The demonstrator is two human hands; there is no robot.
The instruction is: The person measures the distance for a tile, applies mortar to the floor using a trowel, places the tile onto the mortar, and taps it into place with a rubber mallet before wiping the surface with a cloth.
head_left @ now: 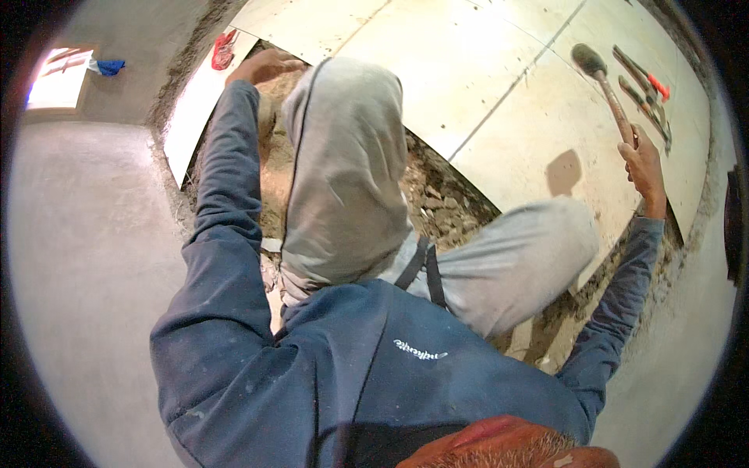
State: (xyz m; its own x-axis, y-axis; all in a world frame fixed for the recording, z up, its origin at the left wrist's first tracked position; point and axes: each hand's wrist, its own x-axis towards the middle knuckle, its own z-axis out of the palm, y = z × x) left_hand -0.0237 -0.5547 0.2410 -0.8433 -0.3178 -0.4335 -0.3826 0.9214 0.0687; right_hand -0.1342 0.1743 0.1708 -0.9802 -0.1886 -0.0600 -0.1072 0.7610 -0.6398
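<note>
My left hand (pixel 264 69) reaches past my left knee, fingers extended over the edge of the gap in the pale tiles (pixel 452 70), above sandy bedding (pixel 273 148). Whether it touches the tile edge is hard to tell. A small red item (pixel 223 51) lies just left of it. My right hand (pixel 643 162) grips the wooden handle of a dark-headed mallet (pixel 589 61), held up over the tiles at the right. Several hand tools (pixel 647 90), one with a red handle, lie on the tiles beyond the mallet.
My bent legs (pixel 343 140) span the exposed bed, where loose rubble (pixel 445 207) shows between them. A grey plastered wall or surface (pixel 86 234) runs along the left, with an opening (pixel 55 78) and a blue item (pixel 109 67) beside it. Rough cement edging borders the tiled area.
</note>
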